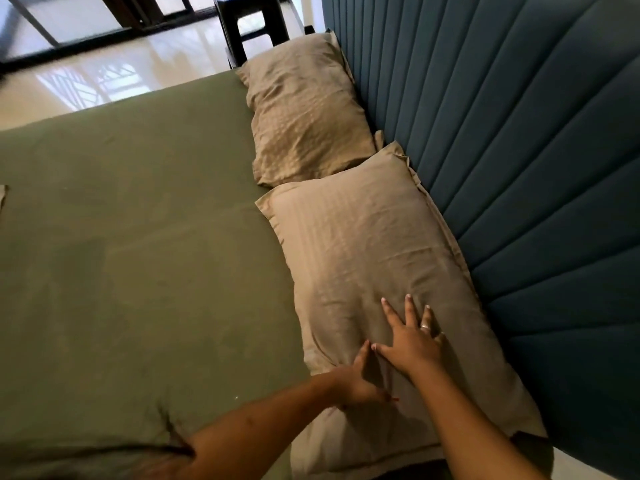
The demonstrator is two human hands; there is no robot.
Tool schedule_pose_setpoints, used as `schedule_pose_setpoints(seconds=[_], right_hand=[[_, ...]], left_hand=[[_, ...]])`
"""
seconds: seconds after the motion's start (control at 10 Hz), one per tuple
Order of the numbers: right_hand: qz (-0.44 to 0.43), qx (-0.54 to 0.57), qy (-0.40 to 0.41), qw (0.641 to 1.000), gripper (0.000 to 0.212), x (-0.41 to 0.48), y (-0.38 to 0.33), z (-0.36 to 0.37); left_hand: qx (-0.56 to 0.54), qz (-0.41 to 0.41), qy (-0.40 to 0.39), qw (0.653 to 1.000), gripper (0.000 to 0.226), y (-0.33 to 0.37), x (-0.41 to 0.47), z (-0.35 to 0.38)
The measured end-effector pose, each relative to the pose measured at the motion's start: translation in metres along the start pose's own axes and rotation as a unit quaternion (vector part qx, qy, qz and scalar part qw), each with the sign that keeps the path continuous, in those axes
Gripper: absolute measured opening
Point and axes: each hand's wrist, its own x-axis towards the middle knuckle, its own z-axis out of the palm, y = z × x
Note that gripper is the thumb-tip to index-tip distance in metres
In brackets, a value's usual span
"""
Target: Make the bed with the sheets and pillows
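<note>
Head view shows the job looking close to finished, judging by how things lie: a green sheet (138, 254) is spread flat across the mattress with only soft creases, and two tan pillows sit in a row at the top against the padded blue headboard (519, 133). The far pillow (304, 109) lies puffed and somewhat rumpled, its near corner touching the near pillow (363, 244), which looks smoother, with a faint woven stripe and a flanged border, one long edge against the headboard. The right hand (412, 337) rests flat on this pillow, fingers straight and spread, clamped on nothing. The left hand (360, 379) presses edge-on into the pillow just beside it, fingers straight rather than curled, also holding nothing. What seems left is patting this pillow into shape, perhaps plumping the far one, and evening the sheet's dents near the person. A small scrap of tan cloth (2, 199) shows at the frame's left edge; what it belongs to cannot be told.
</note>
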Motion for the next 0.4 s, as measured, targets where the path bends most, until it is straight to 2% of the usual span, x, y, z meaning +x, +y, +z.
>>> schedule_pose_setpoints(seconds=[0.1,0.2,0.3,0.4], right_hand=[[-0.008,-0.035,-0.024,0.999,0.088,-0.01,-0.003,0.007],[-0.013,-0.051,-0.053,0.997,0.082,-0.023,-0.008,0.008],[-0.011,-0.038,-0.077,0.996,0.074,-0.043,-0.015,0.009],[-0.01,-0.049,-0.106,0.993,0.072,-0.069,-0.021,0.01]], left_hand=[[-0.037,-0.019,-0.031,0.999,0.109,0.0,-0.015,-0.015],[0.14,-0.005,0.012,0.99,0.1,-0.017,-0.024,-0.03],[0.32,0.006,0.123,0.939,0.095,-0.036,-0.038,-0.04],[0.426,0.023,0.198,0.882,0.087,-0.052,-0.065,-0.047]])
